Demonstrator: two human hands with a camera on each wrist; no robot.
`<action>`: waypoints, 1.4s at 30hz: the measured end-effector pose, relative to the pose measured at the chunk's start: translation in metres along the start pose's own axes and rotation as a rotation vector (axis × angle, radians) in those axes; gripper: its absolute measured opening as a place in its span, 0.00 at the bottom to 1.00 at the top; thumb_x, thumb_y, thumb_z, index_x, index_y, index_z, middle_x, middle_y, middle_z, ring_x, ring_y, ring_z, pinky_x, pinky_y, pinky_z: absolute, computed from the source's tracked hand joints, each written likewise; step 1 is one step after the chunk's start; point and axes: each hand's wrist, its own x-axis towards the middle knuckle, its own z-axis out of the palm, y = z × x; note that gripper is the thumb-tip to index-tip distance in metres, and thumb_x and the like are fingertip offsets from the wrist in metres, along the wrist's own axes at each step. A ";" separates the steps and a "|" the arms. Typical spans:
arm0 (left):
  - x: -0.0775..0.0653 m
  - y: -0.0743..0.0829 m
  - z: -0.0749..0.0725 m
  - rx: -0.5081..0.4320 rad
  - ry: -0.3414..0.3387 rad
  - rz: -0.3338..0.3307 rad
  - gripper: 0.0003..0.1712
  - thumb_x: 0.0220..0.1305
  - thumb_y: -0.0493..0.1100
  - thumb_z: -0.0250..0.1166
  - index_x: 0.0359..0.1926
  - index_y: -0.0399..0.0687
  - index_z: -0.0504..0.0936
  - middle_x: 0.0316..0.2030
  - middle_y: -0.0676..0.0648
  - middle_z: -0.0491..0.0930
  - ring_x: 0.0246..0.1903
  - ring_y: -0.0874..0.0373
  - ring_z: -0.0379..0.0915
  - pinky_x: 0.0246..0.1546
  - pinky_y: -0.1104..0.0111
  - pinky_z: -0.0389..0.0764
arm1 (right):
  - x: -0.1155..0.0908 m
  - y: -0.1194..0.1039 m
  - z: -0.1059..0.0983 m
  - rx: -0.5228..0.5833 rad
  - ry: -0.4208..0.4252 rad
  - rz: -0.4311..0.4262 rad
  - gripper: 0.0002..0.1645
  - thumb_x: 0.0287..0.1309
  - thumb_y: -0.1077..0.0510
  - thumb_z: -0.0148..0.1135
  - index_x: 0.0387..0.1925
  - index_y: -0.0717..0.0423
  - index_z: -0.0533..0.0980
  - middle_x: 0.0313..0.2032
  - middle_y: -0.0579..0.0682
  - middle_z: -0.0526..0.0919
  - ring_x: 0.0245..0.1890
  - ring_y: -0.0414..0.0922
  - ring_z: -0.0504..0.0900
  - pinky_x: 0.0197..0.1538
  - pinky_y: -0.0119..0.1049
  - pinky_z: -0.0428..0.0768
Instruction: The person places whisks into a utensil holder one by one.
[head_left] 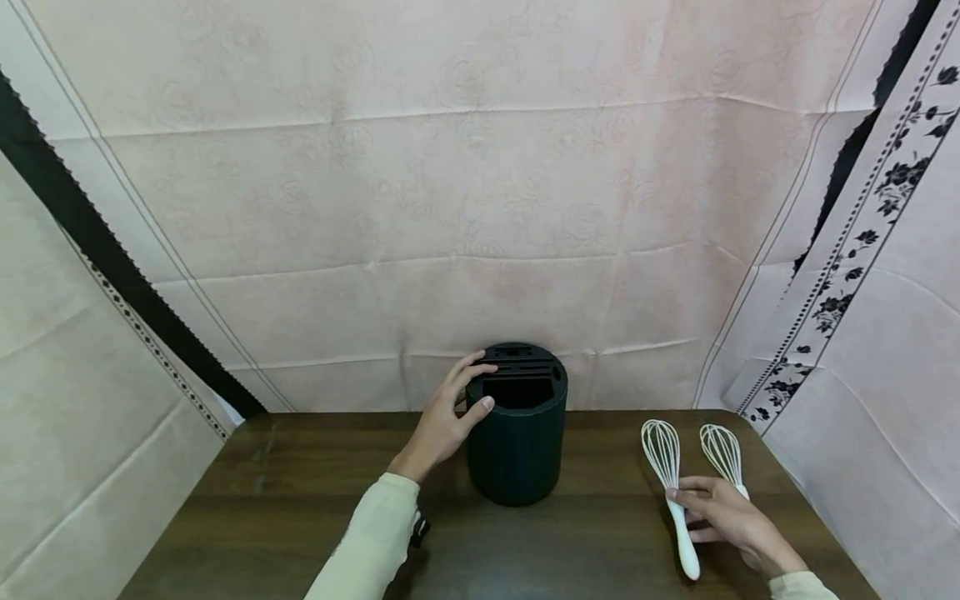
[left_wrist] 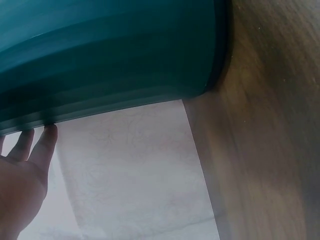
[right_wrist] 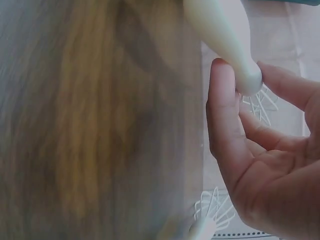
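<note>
A dark green cylindrical utensil holder stands upright on the table, its divided top opening facing up. My left hand holds it by the left side, thumb at the front and fingers on the upper rim; in the left wrist view, fingertips touch its wall. Far to the right, my right hand pinches a white whisk between thumb and fingers, just below its wires. The whisk's handle points toward me. Another white whisk lies beside it, its handle mostly hidden behind the right hand.
The brown wooden table has its back edge against a pale patterned cloth. Similar cloth hangs at both sides, with a black floral border on the right. A small dark object shows beside the left sleeve.
</note>
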 end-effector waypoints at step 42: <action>-0.001 0.004 0.000 -0.068 -0.004 -0.031 0.27 0.81 0.53 0.60 0.76 0.64 0.71 0.82 0.51 0.53 0.79 0.43 0.52 0.67 0.32 0.67 | -0.025 -0.091 0.049 -0.007 0.207 -0.350 0.23 0.78 0.60 0.58 0.64 0.73 0.70 0.49 0.58 0.82 0.43 0.31 0.83 0.44 0.37 0.87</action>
